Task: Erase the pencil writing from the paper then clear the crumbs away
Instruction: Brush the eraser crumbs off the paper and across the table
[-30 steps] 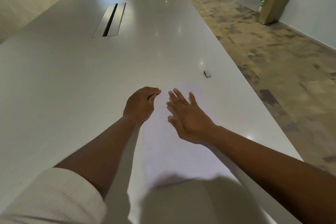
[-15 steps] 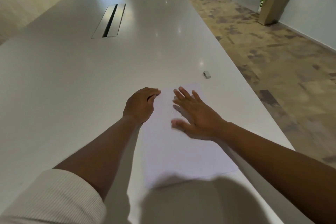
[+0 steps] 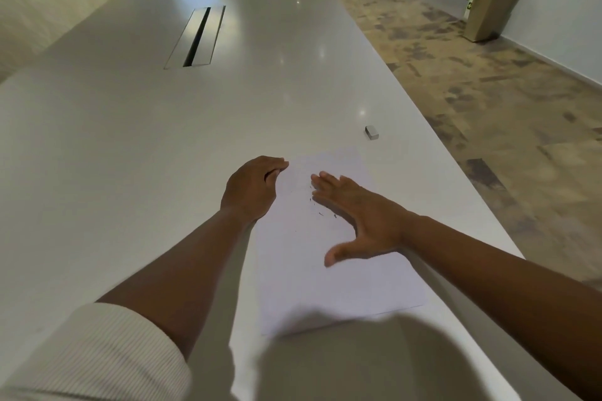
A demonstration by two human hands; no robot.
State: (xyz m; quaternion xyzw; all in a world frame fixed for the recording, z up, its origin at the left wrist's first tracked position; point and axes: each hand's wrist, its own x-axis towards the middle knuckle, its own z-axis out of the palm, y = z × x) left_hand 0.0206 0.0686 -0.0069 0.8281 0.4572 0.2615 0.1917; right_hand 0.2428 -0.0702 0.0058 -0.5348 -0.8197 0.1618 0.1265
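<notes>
Ribbed cream fabric covers the left sleeve [image 3: 94,352] at the nearest edge of the view, pushed up to leave the forearm bare. White paper [image 3: 312,280] lies flat on the grey table [image 3: 130,172], near the table's right edge, with its near edge just beyond a dark shadow. The right hand [image 3: 355,208] is over the middle of the sheet, fingers straight and close together, thumb spread wide toward the person, holding nothing; whether the fingers touch the sheet cannot be told. Dark crumbs [image 3: 321,207] lie scattered on the paper just left of those fingers. The left hand [image 3: 252,187] rests at the sheet's left edge near the far corner, fingers curled loosely under; whether they pinch the paper cannot be told. Beyond the sheet's far right corner, apart from it, a small grey eraser [image 3: 371,132] sits on the table. Farther along the tabletop is a long cable slot [image 3: 197,37]. To the far right, a potted plant [image 3: 493,6] stands on the floor against the wall.
</notes>
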